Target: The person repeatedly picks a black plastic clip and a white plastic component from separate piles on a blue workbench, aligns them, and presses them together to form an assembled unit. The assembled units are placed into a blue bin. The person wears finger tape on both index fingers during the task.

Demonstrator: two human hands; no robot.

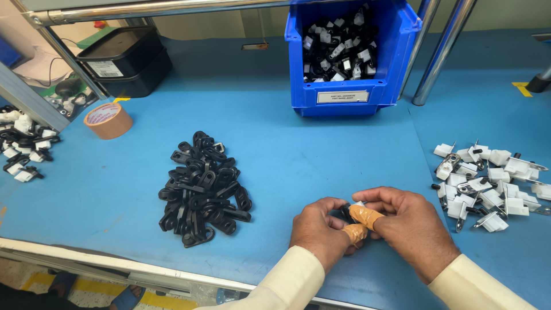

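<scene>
One small black-and-white part [351, 210] pinched in fingers of left hand [319, 231] and right hand [408, 228], two taped thumbs

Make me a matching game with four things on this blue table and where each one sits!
Things:
1. blue bin
2. roll of brown tape
3. pile of black clips
4. heap of white parts

Places:
A. far right of the table
B. back middle
C. left of the hands
D. back left

Pairs: 1-B, 2-D, 3-C, 4-A
</scene>
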